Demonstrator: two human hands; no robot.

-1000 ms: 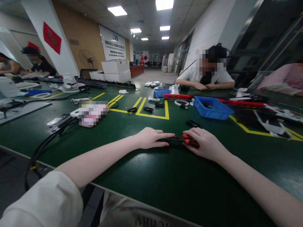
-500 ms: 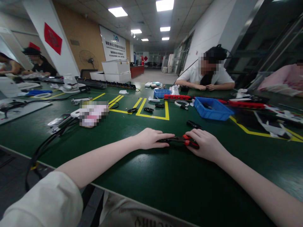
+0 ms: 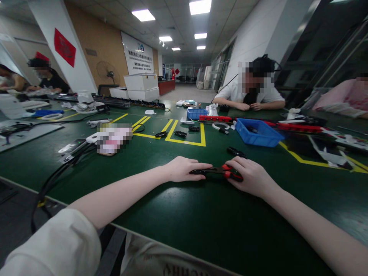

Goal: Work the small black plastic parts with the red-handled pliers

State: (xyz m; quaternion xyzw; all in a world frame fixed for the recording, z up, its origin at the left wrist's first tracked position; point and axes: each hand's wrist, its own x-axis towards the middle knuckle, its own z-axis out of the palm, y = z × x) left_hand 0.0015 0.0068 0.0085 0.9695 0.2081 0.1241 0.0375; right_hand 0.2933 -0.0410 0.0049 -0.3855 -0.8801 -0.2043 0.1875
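Observation:
A pair of pliers with red and black handles (image 3: 222, 171) lies flat on the green table (image 3: 184, 218) in front of me. My right hand (image 3: 251, 177) is curled over its handles. My left hand (image 3: 184, 169) rests palm down at the other end, fingers laid on the black jaw part, pressing a small black piece I cannot make out. Both forearms stretch across the table towards the tool.
A small black part (image 3: 235, 152) lies just beyond my right hand. Further back stand a blue bin (image 3: 257, 132), a smaller blue bin (image 3: 196, 112), black clips inside yellow floor tape (image 3: 184, 140), and cables at left (image 3: 66, 163). Other people sit across and at both sides.

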